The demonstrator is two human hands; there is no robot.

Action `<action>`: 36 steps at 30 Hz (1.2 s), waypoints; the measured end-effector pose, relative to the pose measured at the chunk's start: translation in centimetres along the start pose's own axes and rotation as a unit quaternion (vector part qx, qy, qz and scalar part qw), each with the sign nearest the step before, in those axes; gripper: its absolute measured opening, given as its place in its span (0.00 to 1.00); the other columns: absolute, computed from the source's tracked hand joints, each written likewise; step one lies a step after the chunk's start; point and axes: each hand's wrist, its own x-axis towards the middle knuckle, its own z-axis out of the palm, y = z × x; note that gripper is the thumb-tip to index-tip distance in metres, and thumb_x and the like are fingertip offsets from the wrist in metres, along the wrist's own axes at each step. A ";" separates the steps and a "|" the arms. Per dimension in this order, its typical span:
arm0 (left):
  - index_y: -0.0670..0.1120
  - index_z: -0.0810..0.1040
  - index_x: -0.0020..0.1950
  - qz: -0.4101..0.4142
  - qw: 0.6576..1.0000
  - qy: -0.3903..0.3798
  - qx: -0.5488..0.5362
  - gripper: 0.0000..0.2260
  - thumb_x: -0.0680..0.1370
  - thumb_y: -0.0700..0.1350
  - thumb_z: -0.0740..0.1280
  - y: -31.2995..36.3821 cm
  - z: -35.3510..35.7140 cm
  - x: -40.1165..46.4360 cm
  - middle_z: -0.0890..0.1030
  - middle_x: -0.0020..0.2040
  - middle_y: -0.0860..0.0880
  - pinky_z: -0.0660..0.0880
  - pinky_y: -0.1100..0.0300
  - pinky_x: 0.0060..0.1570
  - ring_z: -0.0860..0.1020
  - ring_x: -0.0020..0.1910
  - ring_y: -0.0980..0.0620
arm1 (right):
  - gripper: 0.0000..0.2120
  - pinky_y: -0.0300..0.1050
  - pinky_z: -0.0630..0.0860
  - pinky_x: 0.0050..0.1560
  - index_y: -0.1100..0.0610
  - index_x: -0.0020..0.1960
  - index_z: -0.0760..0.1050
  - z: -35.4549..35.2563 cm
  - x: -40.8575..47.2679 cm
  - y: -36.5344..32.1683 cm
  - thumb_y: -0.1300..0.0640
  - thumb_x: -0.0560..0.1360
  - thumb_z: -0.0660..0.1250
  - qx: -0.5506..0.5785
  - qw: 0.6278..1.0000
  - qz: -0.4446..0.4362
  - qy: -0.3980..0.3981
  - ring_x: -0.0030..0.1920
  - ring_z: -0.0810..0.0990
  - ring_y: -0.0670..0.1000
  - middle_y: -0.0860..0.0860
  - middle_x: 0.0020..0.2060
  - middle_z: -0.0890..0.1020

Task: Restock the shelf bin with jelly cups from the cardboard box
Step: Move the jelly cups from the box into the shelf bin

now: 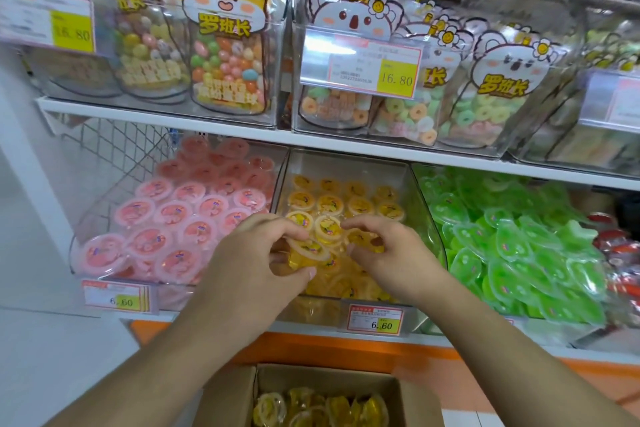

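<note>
I look at a shop shelf (pixel 221 139) of white boards with an orange base strip (pixel 346 352) below it. The upper board carries clear bins of bagged sweets (pixel 228 45) with cartoon animal headers and price tags reading 16.80. The lower row has three clear bins side by side: a pink bin (pixel 166 229) on the left, heaped full; a green bin (pixel 512 246) on the right, also heaped; and between them the bin (pixel 408 191) of yellow cups, far less full, its back wall bare. A 6.60 tag (pixel 375 321) hangs on its front. Below, at the bottom edge, the box (pixel 228 399) stands open with yellow cups lying loose inside.

Both my hands reach into the middle bin. The left hand (pixel 249 263) has its grip closed round a cup (pixel 308 250), tilted, thumb under and fingers over the rim. The right hand (pixel 388 253) curls its fingers on a second cup (pixel 369 243), pinching it just beside the first, above the front rows of cups.
</note>
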 end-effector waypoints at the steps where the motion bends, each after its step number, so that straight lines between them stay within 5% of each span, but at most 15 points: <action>1: 0.59 0.82 0.56 -0.002 1.000 -0.001 -0.011 0.18 0.71 0.46 0.81 0.1 0.2 0.0 0.78 0.58 0.62 0.81 0.62 0.57 0.82 0.55 0.61 | 0.09 0.48 0.77 0.63 0.44 0.59 0.82 -0.3 -0.3 -0.5 0.51 0.80 0.72 0.064 0.998 0.016 0.001 0.57 0.80 0.46 0.45 0.58 0.83; 4: 0.60 0.81 0.55 -0.004 0.999 0.003 -0.052 0.19 0.70 0.45 0.82 0.5 0.8 0.1 0.79 0.58 0.61 0.82 0.59 0.57 0.82 0.56 0.61 | 0.08 0.52 0.80 0.51 0.54 0.53 0.84 -1.0 -1.2 -2.2 0.51 0.79 0.71 0.240 0.969 0.024 -0.043 0.50 0.84 0.55 0.58 0.49 0.85; 8: 0.57 0.82 0.53 0.004 0.997 0.018 -0.081 0.19 0.69 0.42 0.83 1.2 1.8 0.2 0.80 0.57 0.60 0.82 0.61 0.55 0.83 0.55 0.61 | 0.06 0.61 0.84 0.55 0.60 0.55 0.81 -1.4 -2.6 -3.1 0.58 0.81 0.72 0.313 0.945 0.051 -0.083 0.50 0.87 0.60 0.60 0.45 0.87; 13: 0.54 0.83 0.53 0.032 0.994 -0.010 -0.100 0.18 0.68 0.42 0.83 2.2 2.9 0.5 0.79 0.58 0.62 0.80 0.65 0.56 0.82 0.58 0.60 | 0.09 0.66 0.82 0.58 0.64 0.56 0.80 -2.1 -3.1 -2.6 0.65 0.77 0.75 0.375 0.921 0.100 -0.039 0.45 0.87 0.63 0.66 0.46 0.86; 23: 0.61 0.81 0.61 0.120 0.978 -0.104 0.136 0.28 0.64 0.69 0.74 3.6 4.8 4.3 0.80 0.55 0.65 0.82 0.58 0.53 0.80 0.54 0.62 | 0.03 0.58 0.86 0.49 0.59 0.47 0.85 -4.0 -3.0 -0.2 0.64 0.74 0.77 0.254 0.959 0.121 0.041 0.35 0.87 0.54 0.51 0.32 0.85; 30: 0.61 0.81 0.60 0.074 0.976 -0.087 0.188 0.26 0.65 0.59 0.83 2.7 7.1 7.6 0.81 0.54 0.63 0.78 0.65 0.51 0.79 0.50 0.62 | 0.04 0.39 0.71 0.36 0.49 0.52 0.82 -5.4 -2.4 0.7 0.53 0.78 0.70 -0.090 0.989 0.009 0.119 0.36 0.75 0.42 0.45 0.45 0.83; 36: 0.58 0.83 0.59 0.008 0.975 -0.085 0.203 0.21 0.69 0.56 0.82 1.7 9.2 9.8 0.83 0.59 0.57 0.75 0.62 0.40 0.80 0.47 0.54 | 0.07 0.52 0.77 0.55 0.54 0.53 0.79 -5.9 -2.3 2.8 0.53 0.78 0.67 -0.166 0.976 -0.039 0.135 0.57 0.75 0.52 0.50 0.49 0.81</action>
